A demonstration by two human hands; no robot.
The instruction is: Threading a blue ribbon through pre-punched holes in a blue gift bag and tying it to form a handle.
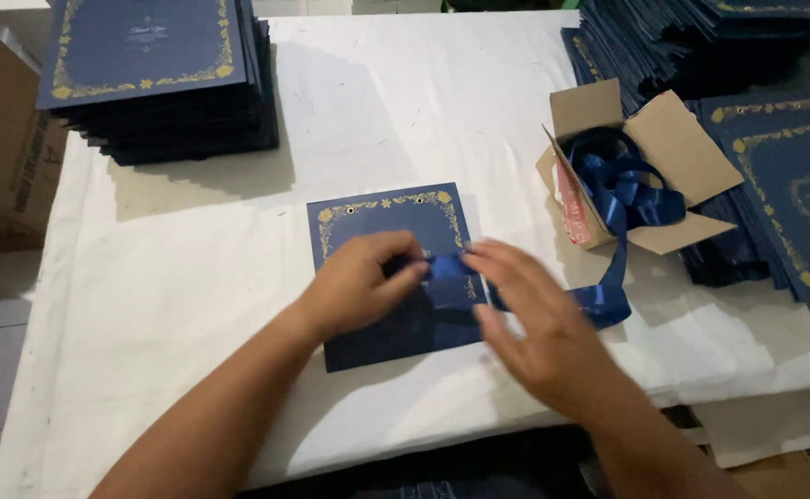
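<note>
My left hand [361, 282] and my right hand [534, 323] are over a dark blue card [396, 277] with gold border, which lies flat in the middle of the white worktop [193, 277]. Both hands pinch a piece of blue ribbon [447, 268] between the fingertips, just above the card. The ribbon runs to the right into a small open cardboard box [645, 157]. A pile of the same cards [156, 74] stands at far left, and more cards [784, 185] lie at right.
</note>
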